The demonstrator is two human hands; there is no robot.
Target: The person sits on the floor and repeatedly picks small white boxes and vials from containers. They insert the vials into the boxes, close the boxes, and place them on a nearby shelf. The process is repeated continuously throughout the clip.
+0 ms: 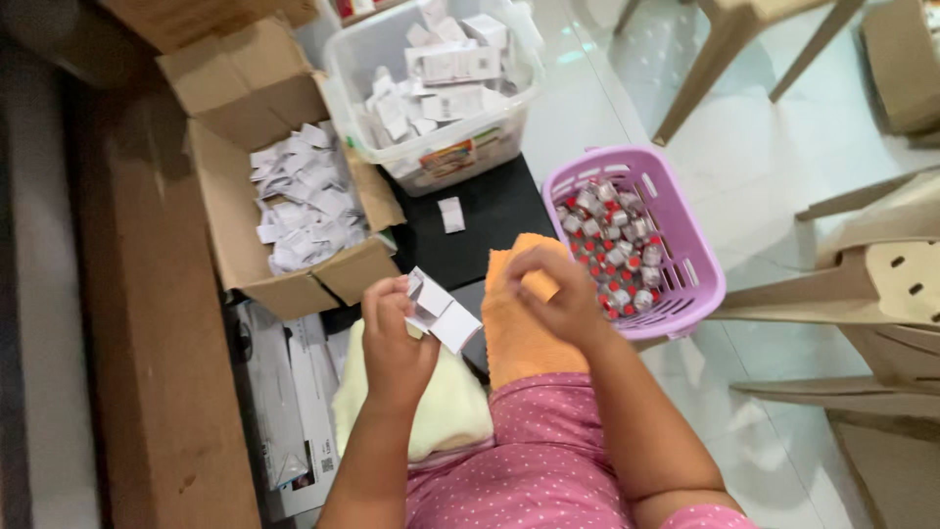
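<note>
Left hand (395, 338) clamped on a small white carton (439, 309), flaps open, thumb and fingers pinched around its left end, the box tilted and jutting toward the right hand. Right hand (553, 289) just beside it, fingers curled together over an orange cloth (514, 338); whether anything small sits inside that grip, cannot tell. Orange cloth draped over the lap next to a pale yellow cloth (446, 407), both lying above a pink dotted garment (548, 460). Ahead of the hands, a black mat (490, 220) with one small white folded packet (451, 214) near its middle. At the mat's right edge, a lilac slotted basket (685, 250) filled with small glass vials with red caps (612, 245). At the mat's far edge, a clear plastic tub (431, 147) heaped with white cartons, a colourful rectangular label on its front wall. At the left edge, an open brown cardboard box (294, 279) holding loose white folded leaflets (299, 201). Beige plastic chairs (881, 284) standing well apart on the pale tiled floor to the right.
</note>
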